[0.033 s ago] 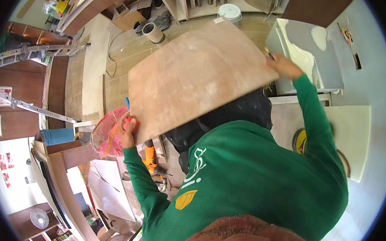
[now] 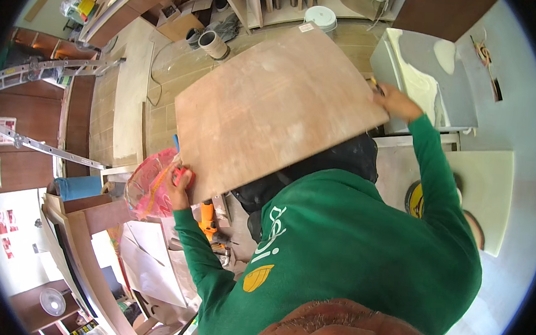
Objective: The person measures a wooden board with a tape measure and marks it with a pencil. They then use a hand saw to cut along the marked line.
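A large, pale brown plywood board (image 2: 278,107) is tilted across my lap, over my dark-clothed legs (image 2: 336,156). My left hand (image 2: 179,190) is closed at its near left corner, around a small red tool (image 2: 183,175) whose kind I cannot make out. At the right edge, my right hand (image 2: 398,103) grips the board. A thin yellow-and-black stick (image 2: 376,85), perhaps a pencil, pokes out between its fingers. The board's underside is hidden.
Beside my left hand lies a pink plastic bag (image 2: 150,185). An orange power tool (image 2: 208,219) rests nearby. A grey cabinet (image 2: 439,83) with pale smears stands right, a ladder (image 2: 42,144) left. Beyond the board are a white bucket (image 2: 320,17) and a grey pipe piece (image 2: 213,44).
The board has shifted slightly, its left edge a little further left. My right hand sits slightly lower and further right, and my left hand's grip on the red tool has turned a little.
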The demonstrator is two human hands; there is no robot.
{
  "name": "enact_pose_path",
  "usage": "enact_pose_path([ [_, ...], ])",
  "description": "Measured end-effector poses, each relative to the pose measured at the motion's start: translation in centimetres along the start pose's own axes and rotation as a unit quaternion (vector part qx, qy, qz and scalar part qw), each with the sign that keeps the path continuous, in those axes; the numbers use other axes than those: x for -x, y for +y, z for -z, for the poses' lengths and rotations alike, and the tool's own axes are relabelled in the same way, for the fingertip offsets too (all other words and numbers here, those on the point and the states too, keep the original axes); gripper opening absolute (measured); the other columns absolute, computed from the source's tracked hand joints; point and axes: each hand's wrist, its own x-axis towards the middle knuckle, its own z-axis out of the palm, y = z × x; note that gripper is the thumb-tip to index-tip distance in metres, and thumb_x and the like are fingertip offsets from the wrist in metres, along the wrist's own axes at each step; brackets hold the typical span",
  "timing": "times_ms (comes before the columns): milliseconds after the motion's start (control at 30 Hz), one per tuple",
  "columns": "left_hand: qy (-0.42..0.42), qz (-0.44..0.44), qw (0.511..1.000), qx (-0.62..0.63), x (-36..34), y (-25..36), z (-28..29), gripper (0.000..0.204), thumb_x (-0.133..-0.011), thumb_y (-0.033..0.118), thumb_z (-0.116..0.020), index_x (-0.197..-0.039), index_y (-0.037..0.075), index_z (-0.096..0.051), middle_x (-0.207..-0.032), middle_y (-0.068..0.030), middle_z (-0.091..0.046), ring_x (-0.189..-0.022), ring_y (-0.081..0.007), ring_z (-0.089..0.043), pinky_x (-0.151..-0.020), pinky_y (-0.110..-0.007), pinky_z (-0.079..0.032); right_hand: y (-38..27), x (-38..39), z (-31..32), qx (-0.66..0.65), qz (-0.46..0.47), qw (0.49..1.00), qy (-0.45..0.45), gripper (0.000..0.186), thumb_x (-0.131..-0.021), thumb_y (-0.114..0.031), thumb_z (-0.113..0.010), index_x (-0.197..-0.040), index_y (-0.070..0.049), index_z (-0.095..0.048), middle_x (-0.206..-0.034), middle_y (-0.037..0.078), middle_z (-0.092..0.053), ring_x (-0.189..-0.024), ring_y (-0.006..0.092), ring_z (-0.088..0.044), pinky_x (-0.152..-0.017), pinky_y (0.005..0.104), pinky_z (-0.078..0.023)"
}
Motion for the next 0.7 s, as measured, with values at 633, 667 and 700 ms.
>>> enact_pose_path([
  [633, 0.136, 0.042, 0.987, 0.069, 3.7, 3.6, -8.0, 0.044, -0.108, 0.028, -0.074, -0.142, 0.003, -0.062, -0.126, -0.0141, -0.072, -0.108, -0.0245, -0.072, -0.097, -0.038, -0.06, -6.1, 2.7, -1.8, 0.07, -0.002, 0.989, 0.128, 0.042, -0.098, -0.028, -0.081, -0.121, 0.004, -0.068, -0.095, 0.015, -0.067, -0.081, 0.0231, -0.06, -0.076, 0.0385, -0.053],
  [667, 0.078, 0.061, 0.97, 0.22, 3.5, 5.5, -10.4, 0.046, -0.111, 0.032, -0.068, -0.145, 0.003, -0.06, -0.129, -0.0152, -0.071, -0.111, -0.0262, -0.072, -0.098, -0.042, -0.06, -7.6, 2.0, -2.7, 0.035, 0.033, 0.984, 0.169, 0.041, -0.1, -0.028, -0.079, -0.121, 0.005, -0.067, -0.095, 0.018, -0.068, -0.08, 0.0248, -0.062, -0.078, 0.0391, -0.054],
  [700, 0.015, 0.077, 0.927, 0.366, 3.2, 6.6, -13.2, 0.048, -0.114, 0.036, -0.063, -0.148, 0.002, -0.058, -0.133, -0.0162, -0.071, -0.114, -0.028, -0.071, -0.099, -0.045, -0.06, -9.0, 1.4, -4.3, 0.031, 0.051, 0.989, 0.134, 0.041, -0.101, -0.028, -0.078, -0.121, 0.005, -0.067, -0.097, 0.019, -0.069, -0.082, 0.0259, -0.064, -0.079, 0.0398, -0.055],
])
